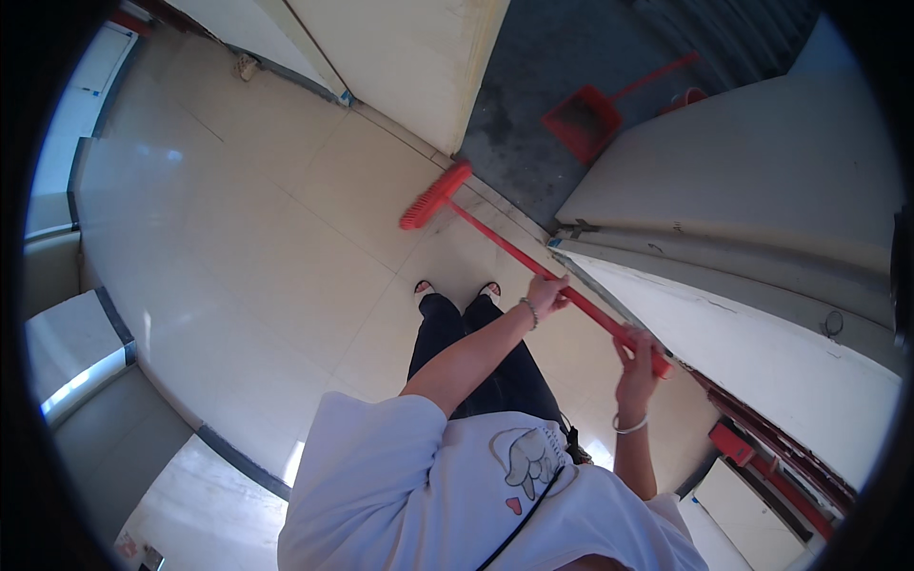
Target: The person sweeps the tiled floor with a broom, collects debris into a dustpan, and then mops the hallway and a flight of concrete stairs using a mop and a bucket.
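Note:
A red push broom with a long red handle (pixel 500 243) slants across the view in both hands. My left hand (pixel 550 296) wraps around the middle of the handle, a beaded bracelet on its wrist. Close to the handle's thick upper end, my right hand (pixel 638 371) grips it; that wrist bears a light bangle. The broom head (pixel 437 194) is beside the doorway threshold, its bristles facing left. Whether they touch the tiles cannot be told. My feet (pixel 457 288), in open-toed shoes, stand just behind the broom head.
Beyond the doorway, a red dustpan (pixel 585 123) lies on a dark grey floor (pixel 514 135), with a red container (pixel 689 98) partly hidden behind the open door (pixel 728 164). A white wall panel (pixel 742 307) runs along the right. Pale tiles (pixel 285 243) spread leftward to low furniture.

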`<state>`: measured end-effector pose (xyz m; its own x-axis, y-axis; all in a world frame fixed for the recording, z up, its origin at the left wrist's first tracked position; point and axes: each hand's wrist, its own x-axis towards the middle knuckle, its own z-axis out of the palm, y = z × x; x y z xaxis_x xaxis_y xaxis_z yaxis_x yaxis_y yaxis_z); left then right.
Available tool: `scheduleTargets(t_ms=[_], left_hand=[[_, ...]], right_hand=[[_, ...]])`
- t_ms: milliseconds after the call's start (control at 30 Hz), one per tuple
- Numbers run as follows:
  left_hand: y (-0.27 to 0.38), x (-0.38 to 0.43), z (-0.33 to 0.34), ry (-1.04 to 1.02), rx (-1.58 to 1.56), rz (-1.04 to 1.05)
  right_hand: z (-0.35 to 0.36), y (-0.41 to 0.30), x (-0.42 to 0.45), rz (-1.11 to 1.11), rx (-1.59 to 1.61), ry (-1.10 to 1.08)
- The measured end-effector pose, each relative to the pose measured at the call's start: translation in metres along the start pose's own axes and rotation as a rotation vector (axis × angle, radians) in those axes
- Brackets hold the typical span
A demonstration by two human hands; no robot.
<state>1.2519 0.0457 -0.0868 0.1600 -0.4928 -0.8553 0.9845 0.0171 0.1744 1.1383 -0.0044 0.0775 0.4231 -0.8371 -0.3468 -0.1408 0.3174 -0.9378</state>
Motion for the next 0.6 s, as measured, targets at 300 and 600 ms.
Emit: scheduleTargets(t_ms=[300, 600], left_hand=[[-0.005, -0.069, 0.072, -0.272, -0.347, 0.172], [0.028, -0.052, 0.033, -0.276, -0.66, 0.259]], right_hand=[[-0.011, -0.134, 0.026, -0.327, -0.364, -0.545], [0.073, -0.101, 0.083, -0.198, -0.091, -0.85]])
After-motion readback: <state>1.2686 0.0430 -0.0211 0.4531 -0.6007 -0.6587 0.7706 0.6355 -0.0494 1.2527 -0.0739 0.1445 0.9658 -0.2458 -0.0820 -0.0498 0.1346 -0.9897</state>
